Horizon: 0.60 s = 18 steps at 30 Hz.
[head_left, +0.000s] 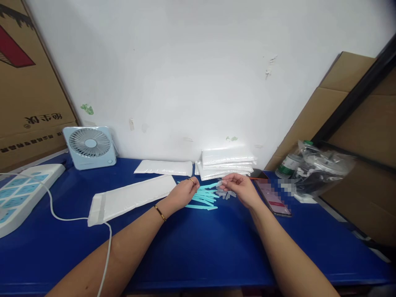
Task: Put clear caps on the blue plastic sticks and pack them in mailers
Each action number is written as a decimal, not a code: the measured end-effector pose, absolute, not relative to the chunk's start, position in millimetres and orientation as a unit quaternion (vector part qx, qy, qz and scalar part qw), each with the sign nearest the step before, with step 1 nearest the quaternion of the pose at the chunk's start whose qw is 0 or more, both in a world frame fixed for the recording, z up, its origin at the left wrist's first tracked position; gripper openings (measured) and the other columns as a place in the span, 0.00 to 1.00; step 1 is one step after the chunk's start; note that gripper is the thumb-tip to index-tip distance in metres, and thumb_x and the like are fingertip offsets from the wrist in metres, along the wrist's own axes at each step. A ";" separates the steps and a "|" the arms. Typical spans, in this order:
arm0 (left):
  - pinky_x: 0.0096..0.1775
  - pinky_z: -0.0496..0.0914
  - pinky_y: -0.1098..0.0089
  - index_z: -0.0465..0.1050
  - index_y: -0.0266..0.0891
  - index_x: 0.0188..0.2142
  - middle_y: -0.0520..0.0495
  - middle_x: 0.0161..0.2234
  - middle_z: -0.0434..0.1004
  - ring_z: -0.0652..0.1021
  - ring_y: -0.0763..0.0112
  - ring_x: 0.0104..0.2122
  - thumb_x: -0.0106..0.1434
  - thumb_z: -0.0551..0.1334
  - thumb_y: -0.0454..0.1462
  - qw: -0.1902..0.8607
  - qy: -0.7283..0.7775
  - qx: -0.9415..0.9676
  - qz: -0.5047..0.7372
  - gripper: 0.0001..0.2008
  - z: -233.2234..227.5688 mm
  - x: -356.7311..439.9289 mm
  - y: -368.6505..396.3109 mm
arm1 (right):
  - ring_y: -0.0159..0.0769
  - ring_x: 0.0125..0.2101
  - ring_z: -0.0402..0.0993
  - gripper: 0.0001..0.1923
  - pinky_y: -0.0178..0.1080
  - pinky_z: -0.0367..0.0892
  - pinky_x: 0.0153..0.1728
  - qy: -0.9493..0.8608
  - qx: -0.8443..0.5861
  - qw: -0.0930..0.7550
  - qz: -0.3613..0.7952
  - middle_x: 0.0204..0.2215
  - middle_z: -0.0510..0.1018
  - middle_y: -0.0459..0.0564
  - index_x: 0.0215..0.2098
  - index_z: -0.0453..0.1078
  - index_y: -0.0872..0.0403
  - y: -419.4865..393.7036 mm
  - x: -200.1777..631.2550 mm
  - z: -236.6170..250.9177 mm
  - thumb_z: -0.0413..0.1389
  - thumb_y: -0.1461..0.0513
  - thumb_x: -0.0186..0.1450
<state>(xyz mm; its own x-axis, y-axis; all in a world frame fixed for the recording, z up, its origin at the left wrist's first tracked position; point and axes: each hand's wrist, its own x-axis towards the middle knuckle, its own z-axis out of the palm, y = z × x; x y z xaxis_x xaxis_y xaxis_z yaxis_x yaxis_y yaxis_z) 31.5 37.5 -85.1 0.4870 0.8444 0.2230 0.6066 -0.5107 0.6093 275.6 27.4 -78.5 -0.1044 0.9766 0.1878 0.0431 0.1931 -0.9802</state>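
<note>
In the middle of the blue table lies a loose pile of thin turquoise eyebrow razors (206, 199). Over its left side my left hand (184, 193) is closed in a pinch on one razor (208, 186), which points to the right. My right hand (240, 187) pinches a small translucent blade cap (220, 183) at that razor's far end; whether the cap sits on the blade I cannot tell. Several grey translucent caps (227, 194) lie in a heap beneath my right fingers. The left fingertips are partly hidden.
White padded mailers (227, 159) are stacked by the wall; single ones (133, 200) lie left. A fan (90, 147), power strip (27, 194) and white cable (108, 247) are at the left. Right stand a phone (272, 198), bottle (287, 165) and plastic-wrapped item (321, 173).
</note>
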 end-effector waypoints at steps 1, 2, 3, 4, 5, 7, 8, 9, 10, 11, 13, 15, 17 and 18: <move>0.29 0.60 0.71 0.62 0.41 0.34 0.52 0.26 0.68 0.69 0.70 0.26 0.67 0.45 0.41 0.229 0.440 0.829 0.258 0.12 -85.4 31.4 37.9 | 0.39 0.30 0.78 0.16 0.38 0.73 0.31 -0.579 -0.438 0.514 0.458 0.25 0.79 0.49 0.33 0.71 0.55 27.5 276.4 -77.7 0.65 0.55 0.52; 0.29 0.60 0.71 0.62 0.41 0.33 0.52 0.26 0.68 0.69 0.70 0.27 0.67 0.45 0.40 0.226 0.441 0.829 0.259 0.11 -85.7 31.3 38.5 | 0.39 0.30 0.78 0.15 0.37 0.73 0.30 -0.575 -0.438 0.521 0.454 0.25 0.79 0.49 0.32 0.71 0.55 27.5 277.3 -77.0 0.65 0.55 0.52; 0.30 0.60 0.71 0.62 0.41 0.33 0.52 0.26 0.68 0.69 0.70 0.27 0.66 0.46 0.40 0.224 0.441 0.829 0.262 0.11 -86.0 31.2 39.2 | 0.38 0.29 0.78 0.15 0.37 0.73 0.30 -0.572 -0.438 0.526 0.451 0.25 0.78 0.49 0.32 0.71 0.55 27.5 277.8 -76.4 0.65 0.55 0.52; 0.30 0.60 0.71 0.62 0.41 0.33 0.52 0.26 0.68 0.69 0.70 0.27 0.66 0.46 0.40 0.222 0.439 0.829 0.266 0.10 -86.2 31.2 39.7 | 0.38 0.29 0.78 0.15 0.37 0.73 0.29 -0.572 -0.438 0.528 0.449 0.25 0.78 0.49 0.32 0.71 0.55 27.4 277.9 -76.1 0.65 0.55 0.52; 0.30 0.60 0.71 0.62 0.41 0.33 0.52 0.26 0.68 0.69 0.70 0.27 0.66 0.46 0.39 0.223 0.436 0.830 0.268 0.10 -86.4 31.3 40.0 | 0.38 0.29 0.78 0.15 0.37 0.74 0.29 -0.573 -0.437 0.528 0.449 0.25 0.78 0.49 0.32 0.71 0.55 27.2 277.4 -76.0 0.65 0.55 0.52; 0.30 0.60 0.71 0.62 0.41 0.33 0.52 0.26 0.67 0.69 0.70 0.27 0.66 0.46 0.39 0.226 0.430 0.831 0.271 0.10 -86.5 31.7 39.8 | 0.39 0.29 0.78 0.16 0.38 0.74 0.30 -0.579 -0.430 0.525 0.452 0.25 0.79 0.49 0.32 0.71 0.56 26.5 274.8 -76.5 0.65 0.54 0.51; 0.30 0.60 0.71 0.62 0.41 0.33 0.52 0.26 0.67 0.69 0.71 0.27 0.66 0.46 0.39 0.229 0.427 0.832 0.271 0.10 -86.3 31.9 39.3 | 0.39 0.29 0.78 0.16 0.38 0.74 0.30 -0.582 -0.426 0.521 0.456 0.25 0.79 0.50 0.32 0.71 0.56 26.1 273.2 -76.9 0.65 0.54 0.51; 0.29 0.59 0.71 0.62 0.41 0.33 0.52 0.26 0.67 0.69 0.71 0.27 0.66 0.46 0.39 0.232 0.424 0.833 0.269 0.10 -86.0 32.2 38.7 | 0.39 0.29 0.78 0.16 0.38 0.74 0.30 -0.584 -0.421 0.519 0.460 0.25 0.79 0.50 0.32 0.71 0.56 25.7 271.6 -77.4 0.66 0.55 0.51; 0.29 0.59 0.71 0.62 0.41 0.33 0.52 0.25 0.67 0.68 0.71 0.26 0.66 0.46 0.39 0.234 0.424 0.833 0.268 0.10 -85.6 32.5 38.1 | 0.38 0.29 0.78 0.16 0.37 0.74 0.30 -0.585 -0.417 0.517 0.465 0.25 0.79 0.50 0.32 0.71 0.57 25.5 270.4 -77.8 0.66 0.55 0.51; 0.29 0.59 0.71 0.62 0.41 0.33 0.53 0.25 0.67 0.68 0.71 0.26 0.66 0.46 0.39 0.236 0.424 0.833 0.267 0.10 -85.1 32.6 37.7 | 0.38 0.28 0.78 0.15 0.37 0.74 0.30 -0.584 -0.414 0.517 0.470 0.25 0.79 0.49 0.32 0.72 0.57 25.5 269.8 -78.1 0.66 0.55 0.51; 0.29 0.59 0.71 0.62 0.41 0.32 0.53 0.25 0.67 0.68 0.71 0.26 0.66 0.46 0.39 0.236 0.427 0.831 0.268 0.09 -84.3 32.6 37.4 | 0.37 0.28 0.78 0.14 0.35 0.73 0.28 -0.575 -0.412 0.527 0.471 0.24 0.78 0.48 0.31 0.72 0.56 26.2 270.6 -78.2 0.66 0.56 0.51; 0.29 0.59 0.71 0.61 0.41 0.31 0.52 0.25 0.67 0.68 0.71 0.26 0.65 0.47 0.38 0.233 0.429 0.830 0.269 0.09 -84.1 32.1 38.0 | 0.36 0.27 0.78 0.13 0.34 0.72 0.27 -0.563 -0.415 0.544 0.464 0.23 0.78 0.47 0.30 0.72 0.56 27.3 273.2 -77.9 0.66 0.57 0.51; 0.29 0.60 0.71 0.61 0.40 0.31 0.52 0.26 0.67 0.68 0.71 0.27 0.65 0.47 0.38 0.229 0.430 0.831 0.269 0.09 -84.8 31.4 39.3 | 0.36 0.27 0.77 0.13 0.34 0.72 0.27 -0.559 -0.418 0.551 0.457 0.23 0.78 0.47 0.30 0.72 0.55 28.2 275.6 -77.5 0.66 0.57 0.51; 0.30 0.60 0.71 0.60 0.40 0.31 0.52 0.26 0.67 0.68 0.70 0.27 0.65 0.46 0.38 0.227 0.430 0.832 0.269 0.09 -85.4 31.0 40.1 | 0.36 0.27 0.77 0.13 0.34 0.72 0.27 -0.562 -0.418 0.551 0.455 0.23 0.77 0.47 0.30 0.72 0.55 28.4 276.4 -77.2 0.66 0.57 0.51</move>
